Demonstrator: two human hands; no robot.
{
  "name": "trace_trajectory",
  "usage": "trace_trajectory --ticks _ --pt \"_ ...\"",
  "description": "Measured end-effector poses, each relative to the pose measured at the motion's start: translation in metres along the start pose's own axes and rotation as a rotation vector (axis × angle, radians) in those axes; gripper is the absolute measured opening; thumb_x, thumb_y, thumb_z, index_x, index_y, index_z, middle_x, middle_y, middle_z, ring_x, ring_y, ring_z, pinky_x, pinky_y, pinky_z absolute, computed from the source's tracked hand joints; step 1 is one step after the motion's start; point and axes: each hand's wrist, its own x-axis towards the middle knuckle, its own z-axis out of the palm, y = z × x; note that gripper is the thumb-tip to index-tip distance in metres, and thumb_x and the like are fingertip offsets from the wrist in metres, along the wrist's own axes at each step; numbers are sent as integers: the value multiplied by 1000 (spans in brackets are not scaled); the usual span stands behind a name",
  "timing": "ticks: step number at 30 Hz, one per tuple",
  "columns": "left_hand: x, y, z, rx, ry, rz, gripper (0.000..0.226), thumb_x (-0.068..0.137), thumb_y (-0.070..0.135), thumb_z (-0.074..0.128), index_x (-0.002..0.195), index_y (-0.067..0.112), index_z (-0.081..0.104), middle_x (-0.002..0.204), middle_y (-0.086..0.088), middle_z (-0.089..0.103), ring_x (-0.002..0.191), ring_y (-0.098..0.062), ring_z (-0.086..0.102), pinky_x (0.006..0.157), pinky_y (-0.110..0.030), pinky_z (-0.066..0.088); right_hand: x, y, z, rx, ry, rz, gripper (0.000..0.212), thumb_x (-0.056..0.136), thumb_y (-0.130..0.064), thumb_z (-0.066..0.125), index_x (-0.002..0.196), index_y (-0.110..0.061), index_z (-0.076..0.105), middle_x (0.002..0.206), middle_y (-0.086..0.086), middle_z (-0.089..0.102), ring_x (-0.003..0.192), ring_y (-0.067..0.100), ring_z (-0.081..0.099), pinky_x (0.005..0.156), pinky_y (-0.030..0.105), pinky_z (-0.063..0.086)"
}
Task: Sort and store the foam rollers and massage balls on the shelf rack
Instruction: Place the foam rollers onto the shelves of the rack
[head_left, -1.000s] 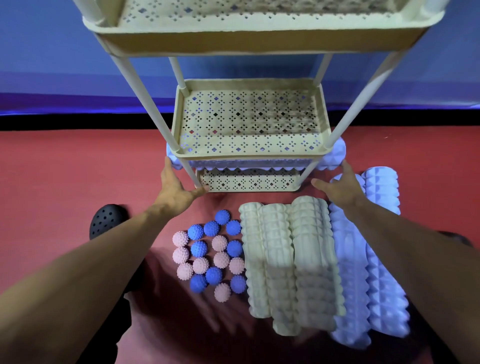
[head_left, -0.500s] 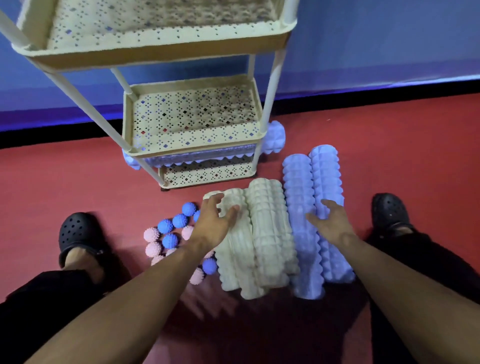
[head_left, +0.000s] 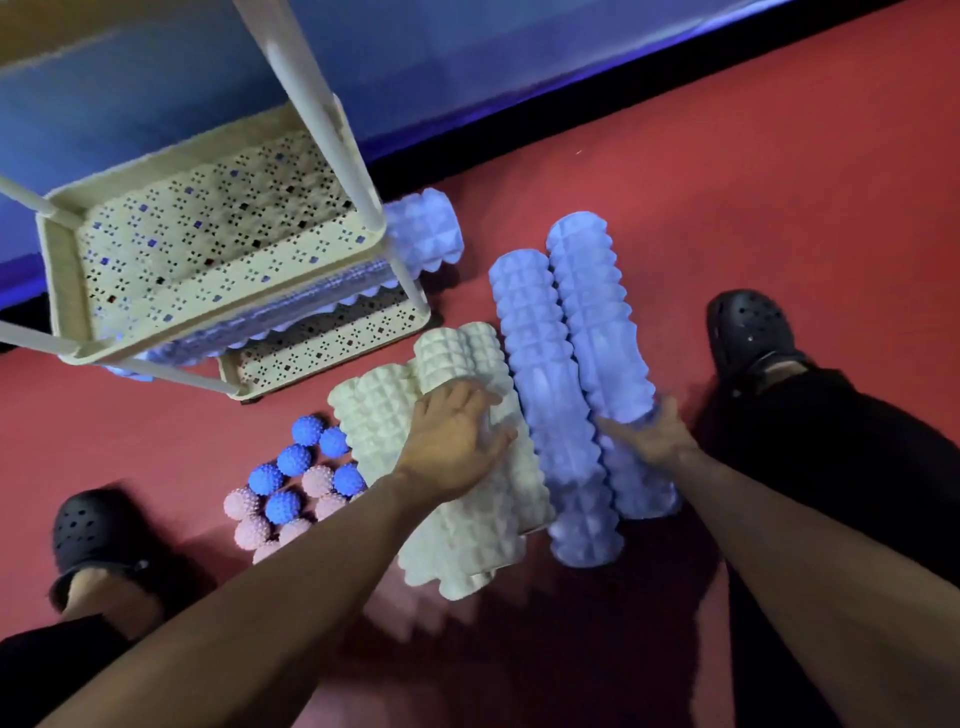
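Three cream foam rollers (head_left: 470, 540) lie side by side on the red floor, and my left hand (head_left: 457, 441) rests flat on top of them. To their right lie two blue foam rollers (head_left: 545, 364). My right hand (head_left: 649, 436) cups the lower part of the rightmost one (head_left: 592, 312), thumb on one side and fingers on the other. Several blue and pink spiky massage balls (head_left: 291, 483) cluster left of the cream rollers. The cream shelf rack (head_left: 67, 291) stands at the upper left. Another blue roller (head_left: 426, 234) lies on its bottom tray and sticks out to the right.
My feet in black clogs stand on either side, the left foot (head_left: 98, 535) and the right foot (head_left: 753, 332). A blue wall with a black skirting (head_left: 623, 104) runs behind the rack. Red floor (head_left: 779, 182) stretches to the right.
Both hands left the rack's front legs and came down onto the rollers, left on the cream ones, right on the rightmost blue one. The view swung right and tilted.
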Motion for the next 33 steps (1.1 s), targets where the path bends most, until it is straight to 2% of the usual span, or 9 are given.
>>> trace_trajectory --ticks 4,7,12,17,20,24,28,30,33 --pt "7 2 17 78 -22 3 52 95 67 42 136 36 53 154 11 38 148 -12 17 119 -38 5 7 10 5 22 51 2 108 56 -46 95 139 -4 39 133 10 50 119 26 55 90 32 45" --pt "7 4 19 78 -32 -6 53 95 65 44 138 35 52 157 7 35 150 -14 14 121 -43 7 6 7 0 17 72 -38 91 64 -38 94 130 -5 41 118 4 50 101 20 54 84 32 46" --pt "-2 12 3 20 2 -36 53 95 69 45 137 37 52 155 12 32 148 -10 14 121 -39 11 -19 4 -14 38 152 -78 88 61 -49 91 124 -13 41 122 6 56 106 28 62 94 42 52" --pt "-19 31 -45 -64 -56 -116 59 94 64 46 142 29 47 157 4 32 146 -19 25 119 -37 22 -72 -14 -22 320 116 -185 68 73 -33 89 116 -12 42 104 -2 59 95 21 64 82 33 49" --pt "-39 49 -86 -192 -61 -145 58 94 58 53 142 27 47 151 5 41 138 -19 41 113 -31 32 -119 -41 -23 504 59 -262 63 67 -40 92 110 -9 59 104 4 71 90 18 71 82 38 58" --pt "-79 69 -147 -456 -55 -206 64 78 69 66 131 36 52 132 12 58 123 -12 56 106 -34 44 -197 -82 -19 732 -104 -393 35 76 -34 86 93 -8 71 78 4 73 64 18 69 62 30 55" --pt "-126 78 -203 -614 -144 -176 79 63 60 88 126 26 54 119 -3 65 102 -13 65 98 -39 54 -277 -114 -11 854 -420 -439 52 84 -41 79 124 -11 64 119 17 70 96 34 70 81 46 58" --pt "-155 83 -229 -528 -166 -133 73 74 46 86 133 25 49 118 4 63 94 -6 61 80 -21 53 -312 -124 -4 892 -514 -475 42 92 -30 70 128 -10 65 125 22 68 108 38 68 91 49 55" --pt "-193 83 -259 -384 -67 -106 95 70 58 85 146 28 37 135 11 55 114 -7 57 91 -18 43 -361 -133 8 904 -640 -544 48 95 -23 66 140 -12 53 135 16 63 124 35 61 99 47 51"
